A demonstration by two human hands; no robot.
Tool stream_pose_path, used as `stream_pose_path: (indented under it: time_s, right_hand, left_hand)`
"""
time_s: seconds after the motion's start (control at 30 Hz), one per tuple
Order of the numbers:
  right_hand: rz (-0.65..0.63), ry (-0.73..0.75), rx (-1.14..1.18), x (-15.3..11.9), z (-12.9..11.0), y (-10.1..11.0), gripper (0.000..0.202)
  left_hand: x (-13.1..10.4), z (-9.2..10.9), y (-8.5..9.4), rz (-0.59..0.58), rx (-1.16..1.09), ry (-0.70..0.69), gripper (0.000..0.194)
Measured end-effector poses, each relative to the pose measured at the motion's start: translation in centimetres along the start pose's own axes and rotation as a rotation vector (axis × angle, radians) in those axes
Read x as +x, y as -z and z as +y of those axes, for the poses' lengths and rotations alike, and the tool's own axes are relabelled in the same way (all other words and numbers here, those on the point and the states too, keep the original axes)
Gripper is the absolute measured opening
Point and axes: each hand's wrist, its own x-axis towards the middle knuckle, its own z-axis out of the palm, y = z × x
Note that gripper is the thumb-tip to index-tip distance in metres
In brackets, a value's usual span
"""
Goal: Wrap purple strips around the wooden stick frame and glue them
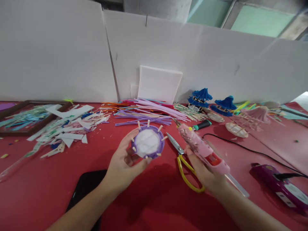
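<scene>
A round purple-rimmed piece (148,142) with a white centre and several short wooden pegs around its edge is held up by my left hand (125,163), thumb at its lower rim. My right hand (204,168) is wrapped round a pink glue gun (198,146), its nozzle pointing up and left, a clear glue stick (237,185) sticking out behind. The nozzle is apart from the round piece. Beneath the gun, scissors with yellow handles (183,178) lie on the red table (149,205).
Purple strips (144,118) lie at the back centre before white sheets (160,84). Paper scraps (72,136) and a brown frame (30,130) are left. Blue-roofed models (201,96), a cable (240,142) and a magenta power strip (280,186) are right. A black phone (90,184) lies near my left forearm.
</scene>
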Motion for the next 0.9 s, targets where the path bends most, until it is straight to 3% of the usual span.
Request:
stream_pose_path:
  time_s: [0.13,0.27,0.37,0.5,0.63,0.77,0.9]
  right_hand:
    - [0.073,-0.112,0.072,-0.4,-0.9,-1.3,0.018]
    - [0.006,-0.222,0.131,-0.2,-1.9,-1.6,0.028]
    - [-0.042,-0.226,0.144,-0.3,-2.0,-1.7,0.029]
    - [-0.093,-0.189,0.174,-0.5,-1.9,-2.0,0.027]
    - [-0.131,-0.185,0.211,-0.4,-2.4,-2.0,0.026]
    - [-0.178,-0.175,0.169,-0.2,-2.7,-1.7,0.023]
    - [-0.196,-0.224,0.194,-0.2,-2.8,-1.6,0.024]
  left_hand:
    - [-1.1,0.0,-0.2,-0.079,0.131,-0.079,0.079]
    - [-1.8,-0.3,-0.2,-0.138,0.277,-0.218,0.090]
    - [-1.9,-0.6,-0.1,-0.180,0.366,-0.296,0.102]
    - [-2.2,-0.6,-0.3,-0.278,0.200,-0.082,0.107]
    - [-2.2,-0.4,-0.6,-0.350,0.029,0.127,0.128]
    - [-2.0,0.3,-0.6,-0.376,-0.011,0.155,0.140]
    - [-2.0,0.8,-0.6,-0.466,0.007,0.157,0.128]
